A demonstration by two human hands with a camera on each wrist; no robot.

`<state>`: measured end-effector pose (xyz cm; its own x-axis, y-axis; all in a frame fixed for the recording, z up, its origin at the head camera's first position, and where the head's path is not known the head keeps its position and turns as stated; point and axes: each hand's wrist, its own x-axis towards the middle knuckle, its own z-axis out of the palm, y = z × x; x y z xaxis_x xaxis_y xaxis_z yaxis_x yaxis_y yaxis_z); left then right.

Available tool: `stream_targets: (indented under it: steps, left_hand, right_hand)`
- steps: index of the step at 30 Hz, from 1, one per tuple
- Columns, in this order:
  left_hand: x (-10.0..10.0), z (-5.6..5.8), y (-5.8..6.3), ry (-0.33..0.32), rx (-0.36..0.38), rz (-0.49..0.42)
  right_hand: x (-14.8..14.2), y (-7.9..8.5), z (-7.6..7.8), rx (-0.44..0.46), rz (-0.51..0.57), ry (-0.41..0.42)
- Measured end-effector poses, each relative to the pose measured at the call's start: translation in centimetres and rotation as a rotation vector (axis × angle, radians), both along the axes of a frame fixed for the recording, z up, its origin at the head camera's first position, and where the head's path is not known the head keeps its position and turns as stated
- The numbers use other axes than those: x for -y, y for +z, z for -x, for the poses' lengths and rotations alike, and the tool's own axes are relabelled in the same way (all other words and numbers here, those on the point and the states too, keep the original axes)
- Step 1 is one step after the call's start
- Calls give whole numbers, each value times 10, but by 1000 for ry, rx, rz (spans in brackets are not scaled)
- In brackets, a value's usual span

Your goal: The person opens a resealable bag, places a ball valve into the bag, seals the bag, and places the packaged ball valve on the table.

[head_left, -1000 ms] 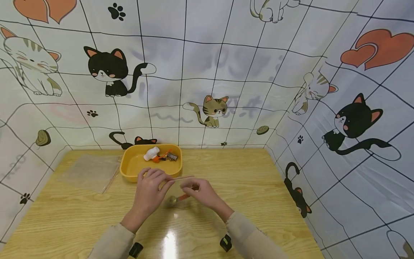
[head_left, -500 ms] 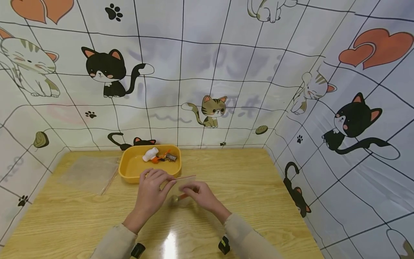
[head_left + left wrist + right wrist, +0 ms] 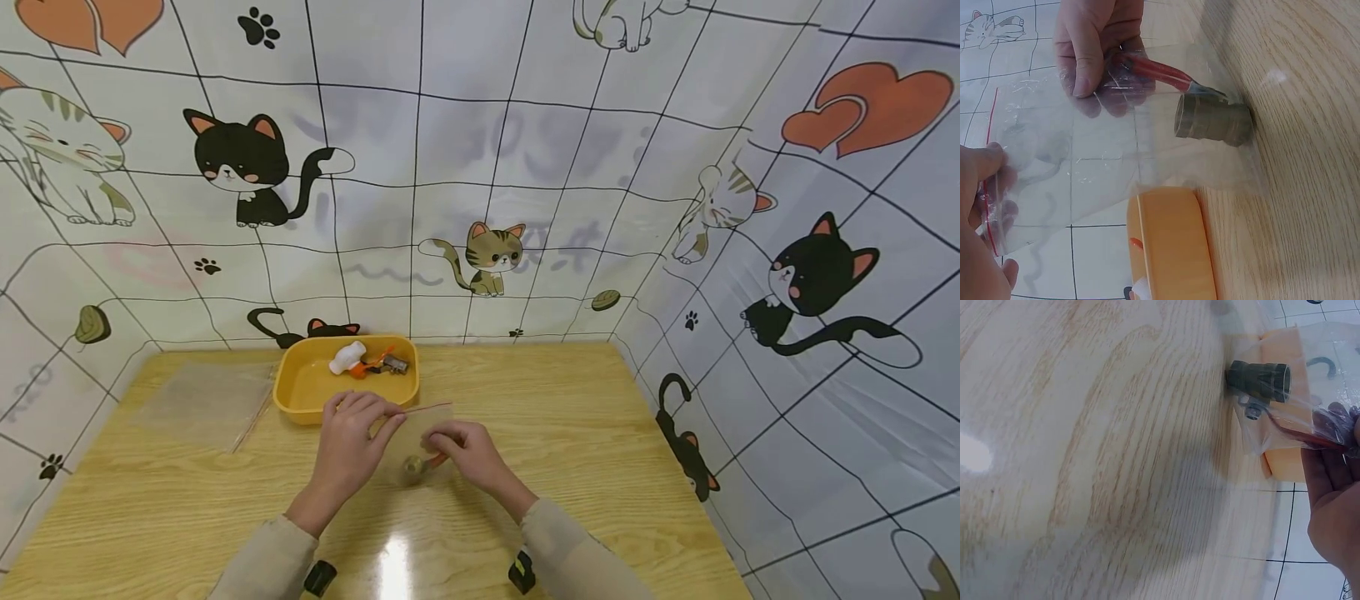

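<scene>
My left hand [image 3: 352, 442] pinches the top edge of a clear zip bag [image 3: 1100, 162], beside its red seal line. Inside the bag, at its bottom, lies a ball valve [image 3: 1213, 119] with a dull brass-coloured threaded body and a red lever handle [image 3: 1160, 72]. On the bag's right side my right hand [image 3: 468, 454] pinches the plastic around the end of the red handle, thumb in front and fingers behind. The right wrist view shows the valve body close over the table, with the open end of its bore facing the hand.
A yellow tray [image 3: 283, 402] stands just behind the hands, holding a white piece [image 3: 347, 358] and an orange-and-metal item [image 3: 393, 364]. Another clear zip bag [image 3: 210, 404] lies flat on the wooden table [image 3: 555, 417] at the left. Cat-printed cloth walls enclose the back and sides.
The bag has turned so more of its face shows to the head camera. The valve has shifted slightly right, while both hands keep their hold almost in place.
</scene>
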<state>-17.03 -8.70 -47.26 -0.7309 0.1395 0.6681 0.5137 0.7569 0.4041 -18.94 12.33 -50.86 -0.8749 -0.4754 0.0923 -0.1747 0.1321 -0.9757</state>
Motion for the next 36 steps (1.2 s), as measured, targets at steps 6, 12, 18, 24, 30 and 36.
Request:
stream_targets:
  steps: [6, 12, 18, 24, 30, 36]
  left_hand:
    - [1, 1, 1, 15, 62, 5]
    - [4, 2, 0, 44, 106, 12]
    - [8, 5, -4, 62, 108, 4]
    - [13, 6, -9, 90, 103, -13]
    - [18, 5, -11, 117, 135, -41]
    - [25, 5, -15, 134, 154, -69]
  right_hand:
    - [-1, 5, -2, -15, 1, 11]
    - [-2, 7, -3, -43, -14, -6]
    - [-3, 7, -4, -42, -25, -17]
    - [-5, -13, 3, -69, -45, -54]
    - [-5, -27, 9, -80, -52, -96]
    - [-6, -26, 10, -71, -86, -143]
